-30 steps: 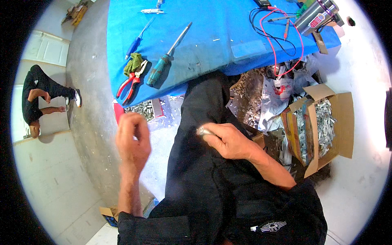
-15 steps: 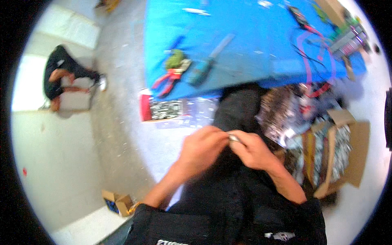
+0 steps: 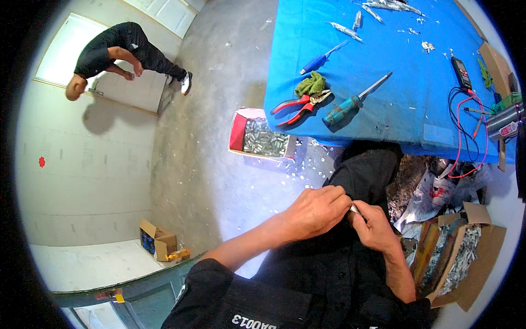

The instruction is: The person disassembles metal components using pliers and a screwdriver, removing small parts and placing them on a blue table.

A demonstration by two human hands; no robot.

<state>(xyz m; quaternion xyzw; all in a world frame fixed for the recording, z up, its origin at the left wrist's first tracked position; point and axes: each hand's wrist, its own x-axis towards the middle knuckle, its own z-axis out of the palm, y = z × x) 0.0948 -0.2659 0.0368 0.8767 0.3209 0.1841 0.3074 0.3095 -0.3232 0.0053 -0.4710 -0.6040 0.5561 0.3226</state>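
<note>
My left hand [image 3: 320, 214] and my right hand [image 3: 375, 227] meet above my lap, in front of the table's near edge. A small silvery cylindrical piece [image 3: 355, 209] shows between the fingers of my right hand, which are closed round it. The fingers of my left hand are bent and pinched together at the far end of this piece. What they grip there is hidden. On the table lie red-handled pliers [image 3: 298, 111], a green cloth [image 3: 310, 84], a teal-handled screwdriver [image 3: 350, 105] and a smaller blue screwdriver [image 3: 320, 60].
A red and white box [image 3: 237, 133] of small metal pieces stands on the floor left of the blue-covered table [image 3: 405, 71]. A multimeter [image 3: 461, 73] with looped leads lies at right. Below it, a cardboard box [image 3: 482, 268] holds silvery scraps. A person [image 3: 118, 52] bends by the far-left wall.
The view has turned, so the table, boxes and my hands sit farther right and lower. The picture is sharper now. Both hands stay together at the small silvery piece.
</note>
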